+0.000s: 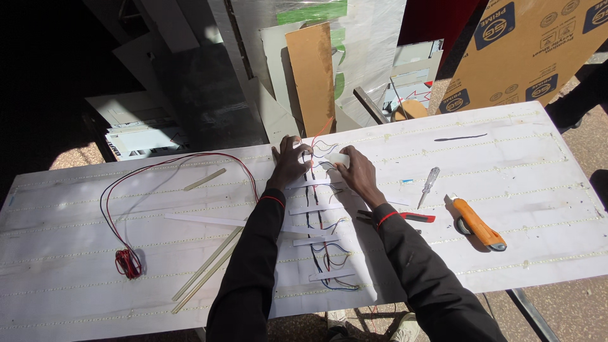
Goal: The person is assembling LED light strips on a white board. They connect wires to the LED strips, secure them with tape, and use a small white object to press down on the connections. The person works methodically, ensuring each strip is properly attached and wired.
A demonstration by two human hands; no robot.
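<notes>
left hand (290, 163) presses flat, grip released, on the wires (320, 209); right hand (356, 172) pinches white tape (338, 158). a loose press could let wires slip crooked.

We see a long white board worktop (519, 145); an orange utility knife (479, 225) and clear-handled screwdriver (429, 185) lie towards its right edge, a coiled red wire (127, 261) near its left.

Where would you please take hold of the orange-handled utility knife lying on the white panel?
Grip the orange-handled utility knife around the middle of its long orange handle, coming from above with fingers across its width. It lies flat and diagonal on the white panel, clear of the screwdriver, dark head end towards the hands.
</notes>
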